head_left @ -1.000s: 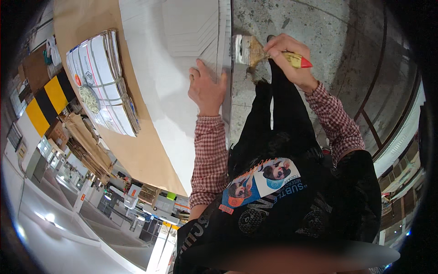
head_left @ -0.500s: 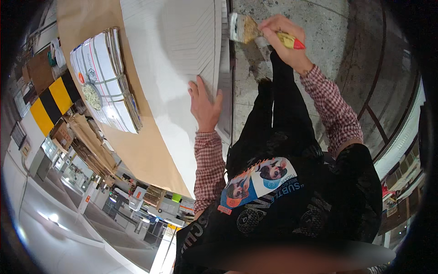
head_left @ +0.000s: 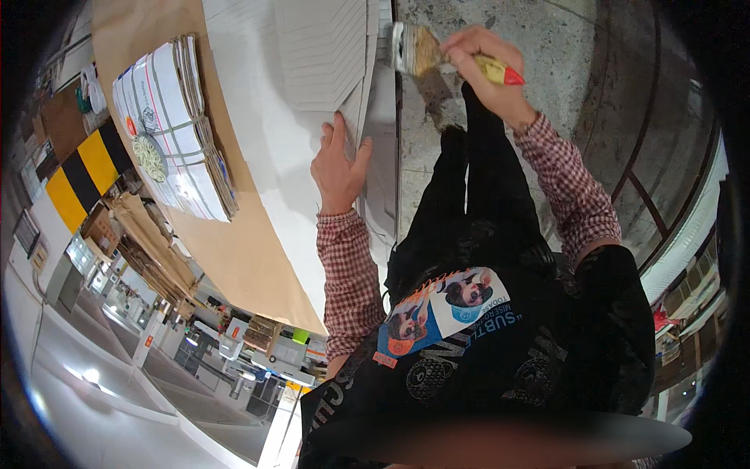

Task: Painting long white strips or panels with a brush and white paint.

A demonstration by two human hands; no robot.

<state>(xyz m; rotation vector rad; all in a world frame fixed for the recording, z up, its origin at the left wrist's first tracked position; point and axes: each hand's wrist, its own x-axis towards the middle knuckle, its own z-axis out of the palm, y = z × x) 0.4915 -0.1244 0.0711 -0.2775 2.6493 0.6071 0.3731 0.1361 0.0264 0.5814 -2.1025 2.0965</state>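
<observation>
My right hand (head_left: 491,66) is closed round a flat paintbrush (head_left: 423,50) with pale bristles and a yellow handle tipped in red. The brush is held level beside the table's right edge, over the floor, bristles pointing left. My left hand (head_left: 337,173) lies with fingers stretched out on white paper at the table's right side. Its fingertips touch the near end of a fanned stack of white sheets (head_left: 320,70), whose stepped edges show as angled lines. The bristles are apart from the sheets.
Brown paper (head_left: 230,258) covers the table left of the white sheets. On it lies a tied bundle of printed sheets (head_left: 172,129), with a coil of cream string (head_left: 148,159) on top. A yellow and black striped panel (head_left: 90,176) stands farther left. Concrete floor (head_left: 578,102) lies to the right.
My left hand has shifted slightly left and toward me, and the near ends of the fanned sheets have moved with it. The right hand and paintbrush have hardly moved.
</observation>
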